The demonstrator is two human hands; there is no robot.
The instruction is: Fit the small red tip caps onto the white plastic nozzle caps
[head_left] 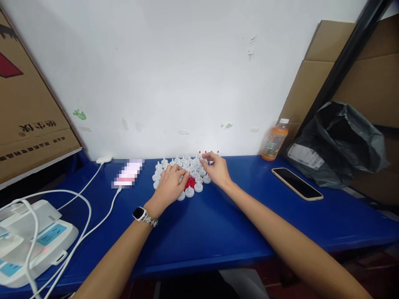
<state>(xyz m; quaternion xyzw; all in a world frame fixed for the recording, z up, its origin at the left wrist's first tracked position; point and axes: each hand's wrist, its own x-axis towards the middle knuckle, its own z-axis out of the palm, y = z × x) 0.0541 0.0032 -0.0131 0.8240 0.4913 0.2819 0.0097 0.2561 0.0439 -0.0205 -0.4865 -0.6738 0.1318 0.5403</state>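
A cluster of white round caps with narrow nozzles [189, 192] stands on the blue table, packed close together. Small red pieces [190, 183] lie in a pile among them, near the front of the cluster. My left hand [171, 182] is over the left part of the caps, fingers curled and thumb beside the red pile; whatever is in its fingertips is hidden. At the back right of the cluster, my right hand [216, 168] pinches a white nozzle cap between thumb and forefinger. Several caps behind that hand carry red tips [205, 152].
A phone on a cable [128, 173] lies left, near a white power strip [46, 245] with looping cords. On the right are an orange drink bottle [274, 140], another phone [296, 183] and a dark plastic bag [339, 141]. A white wall [187, 83] borders the table's back.
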